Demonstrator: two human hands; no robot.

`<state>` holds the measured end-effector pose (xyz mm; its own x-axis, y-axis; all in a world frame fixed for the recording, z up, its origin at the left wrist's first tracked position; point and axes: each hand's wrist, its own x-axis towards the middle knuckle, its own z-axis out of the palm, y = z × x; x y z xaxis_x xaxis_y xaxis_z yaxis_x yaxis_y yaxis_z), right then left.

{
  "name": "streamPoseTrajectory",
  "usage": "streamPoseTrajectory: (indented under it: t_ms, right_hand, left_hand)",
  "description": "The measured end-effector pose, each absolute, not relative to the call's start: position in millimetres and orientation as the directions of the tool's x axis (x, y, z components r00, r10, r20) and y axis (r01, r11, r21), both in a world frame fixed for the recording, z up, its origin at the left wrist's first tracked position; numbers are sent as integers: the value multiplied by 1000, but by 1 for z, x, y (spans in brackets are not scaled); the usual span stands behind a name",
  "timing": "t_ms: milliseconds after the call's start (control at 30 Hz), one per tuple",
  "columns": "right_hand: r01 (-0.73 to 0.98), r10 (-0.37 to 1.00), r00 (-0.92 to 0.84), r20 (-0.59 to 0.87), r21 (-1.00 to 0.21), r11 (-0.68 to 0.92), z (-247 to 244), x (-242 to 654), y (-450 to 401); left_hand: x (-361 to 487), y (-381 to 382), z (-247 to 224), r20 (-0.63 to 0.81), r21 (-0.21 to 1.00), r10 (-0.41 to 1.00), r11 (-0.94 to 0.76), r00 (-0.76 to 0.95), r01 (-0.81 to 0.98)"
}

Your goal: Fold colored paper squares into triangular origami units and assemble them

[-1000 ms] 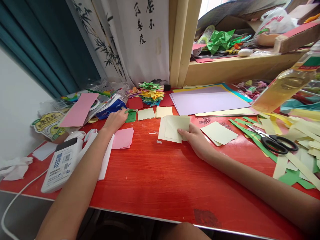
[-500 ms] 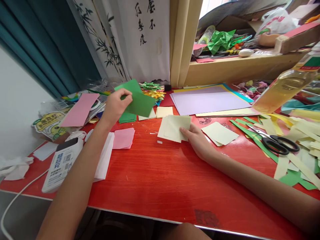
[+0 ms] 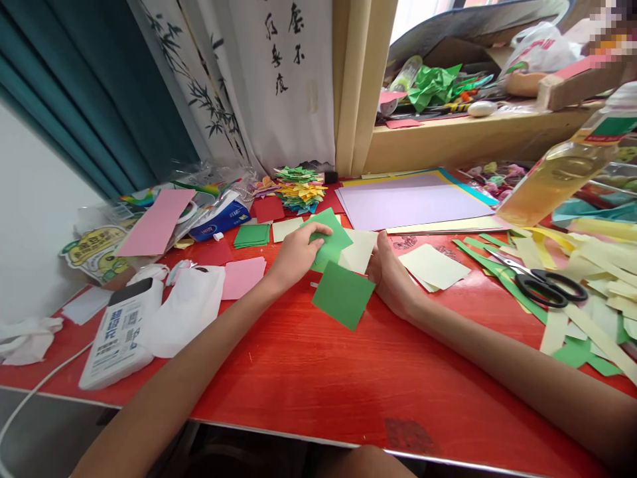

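My left hand [image 3: 297,257] pinches a green paper square [image 3: 332,240] between thumb and fingers over the middle of the table. Partly behind that square are pale yellow paper squares [image 3: 359,252], with my right hand [image 3: 391,275] closed at their right edge; its fingertips are mostly hidden. Below both hands is a second green square [image 3: 343,297], its top corner near the first one. Whether it touches the tabletop I cannot tell. A pale yellow stack [image 3: 434,267] lies right of my right hand, and a pink stack [image 3: 243,277] lies left of my left hand.
Black-handled scissors [image 3: 550,287] lie among paper strips on the red table [image 3: 279,378]. A tilted bottle [image 3: 557,169] stands behind them. Large lilac sheets [image 3: 413,202], a green stack [image 3: 251,235] and a colourful folded-paper pile [image 3: 300,191] are at the back. A white box [image 3: 122,332] sits left.
My left hand has come right and down with green paper, meeting the pale yellow squares at my right hand. Two green squares now show apart, one lower. My right hand has turned thumb-up.
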<state>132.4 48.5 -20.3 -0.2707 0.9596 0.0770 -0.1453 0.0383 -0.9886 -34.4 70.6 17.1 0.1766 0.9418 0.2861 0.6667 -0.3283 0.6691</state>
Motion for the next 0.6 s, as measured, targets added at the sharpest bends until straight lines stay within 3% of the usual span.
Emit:
streamPoseTrajectory:
  t_ms: [167, 400, 467, 533, 600]
  right_hand:
    - [-303, 917, -394, 58, -950, -70, -22, 132, 46]
    - [-269, 959, -272, 84, -963, 8, -34, 133, 52]
    - [-275, 970, -223, 94, -961, 30, -37, 134, 54]
    - [-272, 981, -162, 105, -961, 57, -39, 136, 55]
    - [-244, 986, -114, 125, -965, 94, -41, 138, 56]
  left_hand:
    - [-31, 68, 7, 310, 737, 928, -371, 205, 565]
    - [-24, 68, 9, 190, 777, 925, -347, 330, 526]
    - [-30, 66, 22, 220, 707, 926, -368, 307, 604]
    - [-35, 54, 40, 236, 561, 907, -420, 348, 714]
    - [-35, 32, 54, 49, 418, 863, -475, 502, 775]
